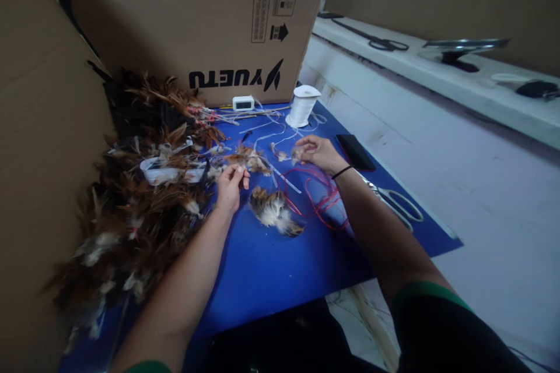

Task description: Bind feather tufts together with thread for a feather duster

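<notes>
My left hand [230, 189] is closed in a pinch over the blue table, just in front of a small bunch of brown feathers [249, 158]. What its fingertips hold, if anything, is too small to make out. Between the fingertips of my right hand [324, 154] is a small fluffy feather tuft [297, 155]. Below and between the hands lies a loose pile of brown, black and white feathers [275, 213]. Red cord [321, 204] is looped on the table under my right wrist. A white ribbon [286, 179] trails between the hands.
Feather bundles [153, 215] cover the table's left side. Behind stand a ribbon spool [301, 108], a small digital timer [243, 104] and a tall cardboard box [175, 23]. A black phone [355, 152] and scissors [396, 201] lie by my right forearm. A wall ledge [411, 64] runs along the right.
</notes>
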Available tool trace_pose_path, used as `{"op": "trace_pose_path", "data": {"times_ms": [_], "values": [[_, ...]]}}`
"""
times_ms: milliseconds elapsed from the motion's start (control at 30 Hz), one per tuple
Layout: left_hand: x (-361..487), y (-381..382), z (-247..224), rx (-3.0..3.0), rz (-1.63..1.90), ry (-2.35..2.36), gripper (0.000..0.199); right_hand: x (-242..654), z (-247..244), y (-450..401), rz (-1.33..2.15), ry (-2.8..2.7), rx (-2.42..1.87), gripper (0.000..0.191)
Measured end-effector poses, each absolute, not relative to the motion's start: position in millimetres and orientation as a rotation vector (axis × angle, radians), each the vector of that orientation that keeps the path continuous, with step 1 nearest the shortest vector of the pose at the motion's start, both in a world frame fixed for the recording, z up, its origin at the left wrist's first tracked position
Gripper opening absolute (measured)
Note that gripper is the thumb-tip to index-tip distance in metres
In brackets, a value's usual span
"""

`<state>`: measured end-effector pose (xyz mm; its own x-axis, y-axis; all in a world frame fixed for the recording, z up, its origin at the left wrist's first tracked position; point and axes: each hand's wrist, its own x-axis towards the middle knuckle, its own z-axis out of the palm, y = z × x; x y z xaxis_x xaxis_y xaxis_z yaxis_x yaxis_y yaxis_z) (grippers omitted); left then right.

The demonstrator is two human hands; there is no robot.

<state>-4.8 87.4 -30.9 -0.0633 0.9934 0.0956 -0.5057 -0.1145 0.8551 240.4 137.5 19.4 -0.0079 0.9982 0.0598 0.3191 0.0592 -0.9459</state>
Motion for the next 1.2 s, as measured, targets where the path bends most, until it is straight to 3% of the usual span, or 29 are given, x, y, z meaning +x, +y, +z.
{"op": "trace_pose_path", "data": {"times_ms": [333, 700, 900, 1100, 1200], "values": [[-4.5, 88.1, -31.1, 0.862, 1.522, 0.776, 0.027, 237.0, 21.8, 129.3, 1.023, -1.454, -1.424, 0.025], [-4.4, 88.0, -31.4, 0.871, 1.509, 0.79, 0.026, 243.0, 3.9, 134.6, 1.155, -1.482, -1.404, 0.037], [-4.4, 87.9, -31.6, 0.88, 1.509, 0.778, 0.026, 245.9, 6.4, 136.4, 0.896, -1.686, -1.482, 0.03], [-4.9, 88.2, -31.3, 0.869, 1.509, 0.785, 0.026, 239.6, 16.0, 126.7, 0.085, -2.027, -1.686, 0.025], [-5.0, 88.1, -31.4, 0.869, 1.509, 0.779, 0.026, 231.2, 16.2, 114.8, 0.055, -2.125, -1.698, 0.017]]}}
